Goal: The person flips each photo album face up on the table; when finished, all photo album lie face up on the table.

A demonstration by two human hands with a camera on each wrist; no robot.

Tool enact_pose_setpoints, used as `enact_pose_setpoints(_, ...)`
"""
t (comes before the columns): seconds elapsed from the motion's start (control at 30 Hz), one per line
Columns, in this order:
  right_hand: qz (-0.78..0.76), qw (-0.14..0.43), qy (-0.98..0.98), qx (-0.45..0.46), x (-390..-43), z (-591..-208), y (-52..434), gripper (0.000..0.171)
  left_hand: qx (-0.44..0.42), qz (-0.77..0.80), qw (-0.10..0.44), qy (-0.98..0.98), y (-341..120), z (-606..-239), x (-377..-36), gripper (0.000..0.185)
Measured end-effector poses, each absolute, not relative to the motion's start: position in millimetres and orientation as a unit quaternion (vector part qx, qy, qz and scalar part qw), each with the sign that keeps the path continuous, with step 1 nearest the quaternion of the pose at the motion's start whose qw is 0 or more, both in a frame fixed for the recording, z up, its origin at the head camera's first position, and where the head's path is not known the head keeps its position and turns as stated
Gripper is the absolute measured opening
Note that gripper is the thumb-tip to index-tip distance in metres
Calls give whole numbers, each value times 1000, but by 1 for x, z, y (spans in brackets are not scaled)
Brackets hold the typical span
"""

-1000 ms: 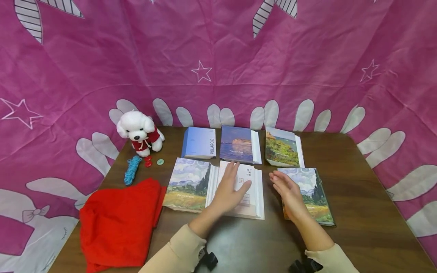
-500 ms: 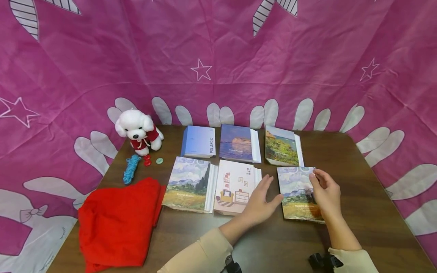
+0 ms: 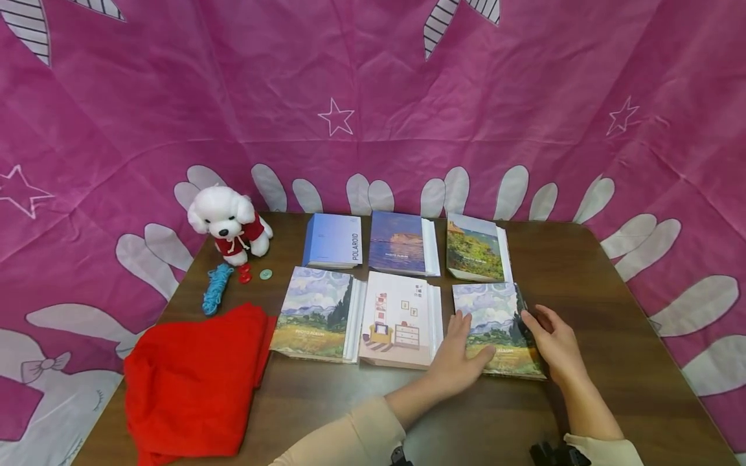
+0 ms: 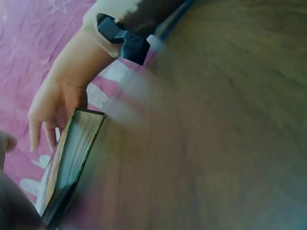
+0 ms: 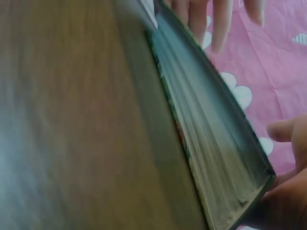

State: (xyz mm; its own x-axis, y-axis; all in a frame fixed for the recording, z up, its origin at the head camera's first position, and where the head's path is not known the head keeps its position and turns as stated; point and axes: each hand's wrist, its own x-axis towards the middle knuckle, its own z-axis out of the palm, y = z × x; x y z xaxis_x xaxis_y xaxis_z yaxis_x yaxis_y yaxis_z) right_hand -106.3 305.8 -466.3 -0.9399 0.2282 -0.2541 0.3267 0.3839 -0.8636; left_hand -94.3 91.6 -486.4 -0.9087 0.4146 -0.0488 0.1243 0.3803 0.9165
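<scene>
In the head view, a photo album with a wheat field and cypress cover (image 3: 489, 317) lies flat at the front right. My left hand (image 3: 457, 359) is at its left side, fingers extended and thumb over the lower cover. The right hand (image 3: 556, 343) rests against the opposite edge, thumb at the cover's side. Page edges of this album (image 5: 206, 134) face the right wrist camera, between the right hand (image 5: 292, 187) and the left hand's fingers (image 5: 221, 24). From the left wrist, the right hand (image 4: 55, 105) shows beyond the album (image 4: 79, 148), fingers pointing down.
A white album with furniture drawings (image 3: 396, 323) and a matching landscape album (image 3: 315, 317) lie leftward. Behind are a blue Polaroid album (image 3: 333, 239), a sea-cliff album (image 3: 397, 243) and a garden album (image 3: 474, 249). A toy dog (image 3: 224, 217), blue yarn (image 3: 215, 289) and red cloth (image 3: 192, 382) occupy the left.
My left hand has moved right, off the white album. The right hand has crossed to the landscape album's right edge, and that album has shifted slightly left, closer to the white one.
</scene>
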Motion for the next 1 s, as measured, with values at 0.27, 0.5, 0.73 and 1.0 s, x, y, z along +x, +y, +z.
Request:
enact_pose_setpoints(0.27, -721, -1, 661, 209, -104, -470, 316, 43, 155, 537, 136, 818, 113, -487, -91, 84)
enact_pose_setpoints(0.5, -809, 4, 560, 177, -104, -469, 336, 21, 178, 503, 123, 836, 121, -488, -94, 85)
enact_pose_setpoints(0.73, -836, -23, 535, 122, -109, -446, 328, 25, 200, 540, 160, 802, 119, -477, -111, 74)
enact_pose_setpoints(1.0, -820, -13, 569, 54, -106, -456, 292, 23, 187, 659, 83, 724, 109, -459, -117, 62)
